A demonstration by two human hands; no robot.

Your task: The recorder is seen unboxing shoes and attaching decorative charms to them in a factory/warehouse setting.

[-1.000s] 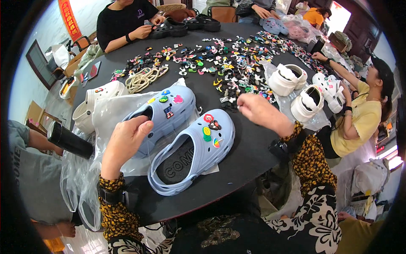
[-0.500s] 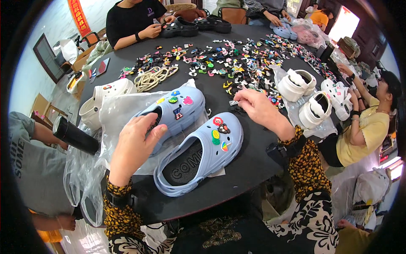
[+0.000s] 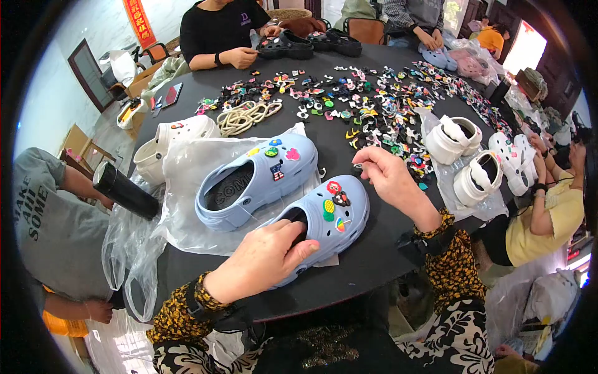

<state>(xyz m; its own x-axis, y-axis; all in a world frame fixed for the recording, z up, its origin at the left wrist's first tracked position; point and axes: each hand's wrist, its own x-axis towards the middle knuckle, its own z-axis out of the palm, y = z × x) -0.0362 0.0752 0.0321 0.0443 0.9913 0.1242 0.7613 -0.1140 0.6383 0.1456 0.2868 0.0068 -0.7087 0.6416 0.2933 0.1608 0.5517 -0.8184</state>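
Two light-blue clogs with colourful shoe charms are in front of me. My left hand is closed on the near blue clog, its fingers inside the foot opening and its thumb outside. A red-haired figure, a black face, a pineapple and an umbrella charm decorate that clog. Just beyond its toe, my right hand pinches a small shoe charm, mostly hidden by the fingertips. The other blue clog rests on a clear plastic bag to the left, untouched.
Loose charms spread over the dark table. Beige cords, white clogs, a black bottle and more white clogs surround my work. Co-workers sit around the table; one across handles black clogs.
My left hand has moved right and down from the far blue clog to the near one, its fingers entering the opening. My right hand has drawn slightly nearer the near clog, still pinching the charm.
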